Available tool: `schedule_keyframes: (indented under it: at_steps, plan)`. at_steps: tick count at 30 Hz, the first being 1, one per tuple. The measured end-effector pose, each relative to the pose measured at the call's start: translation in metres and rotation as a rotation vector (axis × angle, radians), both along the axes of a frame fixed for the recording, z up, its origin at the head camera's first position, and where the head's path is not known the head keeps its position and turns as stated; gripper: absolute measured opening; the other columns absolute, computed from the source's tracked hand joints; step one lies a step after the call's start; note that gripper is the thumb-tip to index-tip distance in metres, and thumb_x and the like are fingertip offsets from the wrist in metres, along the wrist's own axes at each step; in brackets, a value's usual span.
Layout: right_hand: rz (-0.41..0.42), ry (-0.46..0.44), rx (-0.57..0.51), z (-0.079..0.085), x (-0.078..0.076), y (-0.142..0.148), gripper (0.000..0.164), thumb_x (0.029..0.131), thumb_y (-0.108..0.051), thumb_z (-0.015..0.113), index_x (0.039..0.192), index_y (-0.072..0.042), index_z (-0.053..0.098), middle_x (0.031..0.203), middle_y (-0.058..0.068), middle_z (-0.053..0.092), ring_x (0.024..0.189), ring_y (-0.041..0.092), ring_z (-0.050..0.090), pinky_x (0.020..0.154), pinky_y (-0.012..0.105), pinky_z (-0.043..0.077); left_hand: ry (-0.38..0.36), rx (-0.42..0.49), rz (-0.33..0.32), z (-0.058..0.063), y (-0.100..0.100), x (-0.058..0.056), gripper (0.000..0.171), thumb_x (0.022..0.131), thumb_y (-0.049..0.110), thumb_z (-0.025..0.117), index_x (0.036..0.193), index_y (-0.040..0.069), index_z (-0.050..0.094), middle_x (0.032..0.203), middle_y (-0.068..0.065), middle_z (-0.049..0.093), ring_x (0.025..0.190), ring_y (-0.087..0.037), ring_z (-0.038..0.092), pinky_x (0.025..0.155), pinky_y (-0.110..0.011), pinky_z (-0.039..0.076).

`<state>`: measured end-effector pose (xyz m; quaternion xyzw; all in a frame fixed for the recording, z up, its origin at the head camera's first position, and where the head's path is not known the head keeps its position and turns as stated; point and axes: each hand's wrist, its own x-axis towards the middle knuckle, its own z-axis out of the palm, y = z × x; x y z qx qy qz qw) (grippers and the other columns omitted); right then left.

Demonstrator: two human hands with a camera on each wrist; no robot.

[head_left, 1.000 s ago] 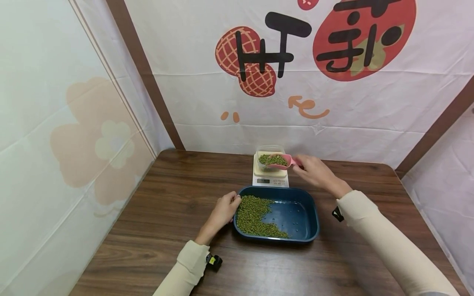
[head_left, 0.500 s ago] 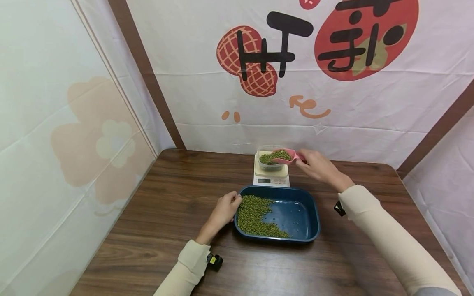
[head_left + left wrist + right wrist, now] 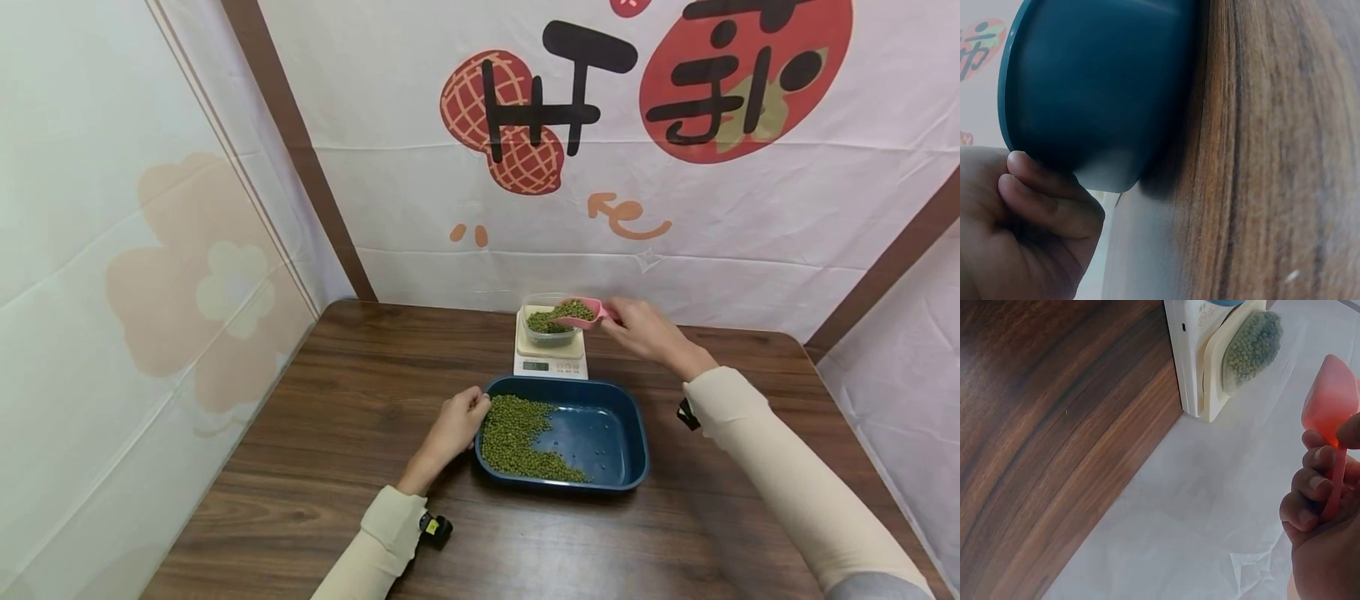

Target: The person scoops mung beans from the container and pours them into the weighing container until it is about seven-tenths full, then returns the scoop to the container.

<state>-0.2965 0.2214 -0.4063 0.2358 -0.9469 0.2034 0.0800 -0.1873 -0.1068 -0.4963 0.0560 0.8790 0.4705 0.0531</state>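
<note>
My right hand (image 3: pixel 640 327) grips the handle of a pink scoop (image 3: pixel 1333 394) that bears green beans, likely mung beans. The scoop's front end is over a clear plastic container (image 3: pixel 550 337), which holds more of the beans (image 3: pixel 1252 350). That container stands on a white and cream kitchen scale (image 3: pixel 551 367); the digits on its display are too small to read. With curled fingers, my left hand (image 3: pixel 455 423) holds the left rim of a dark blue tray (image 3: pixel 1100 81). Green beans (image 3: pixel 517 442) cover the tray's left part and spread along its front side.
The wooden table (image 3: pixel 360 433) carries the tray in front of the scale. A white printed cloth (image 3: pixel 420 200) hangs right behind the table's back edge. Another cloth wall (image 3: pixel 67 350) stands along the left side.
My right hand has raised the scoop a little and moved it slightly back over the container, still with beans in it. The left hand and the tray stay in place.
</note>
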Motion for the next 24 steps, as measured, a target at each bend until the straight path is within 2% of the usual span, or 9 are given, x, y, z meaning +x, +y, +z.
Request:
schedule_keyframes:
  at_steps: [8,24]
  plan:
    - [-0.011,-0.043,0.044,0.0037,-0.0019,-0.0016,0.017,0.096,-0.025,0.051,0.090,-0.010,0.055,0.070,0.006,0.047,0.061,0.020,0.045,0.053,0.032,0.036,-0.005,-0.001,-0.001,0.0008,0.0004,0.0007,0.035,0.103,0.031,0.040,0.076,0.010,0.046,0.052,-0.003,0.041,0.039,-0.017,0.045,0.038,-0.028,0.044]
    - [0.005,-0.043,0.095,0.0096,-0.0055,-0.0042,0.018,0.096,-0.023,0.052,0.086,-0.008,0.054,0.066,0.006,0.045,0.057,0.020,0.043,0.051,0.031,0.034,-0.012,0.004,0.001,-0.0010,-0.0002,-0.0013,0.034,0.103,0.032,0.040,0.077,0.011,0.047,0.054,-0.004,0.043,0.039,-0.016,0.045,0.039,-0.028,0.044]
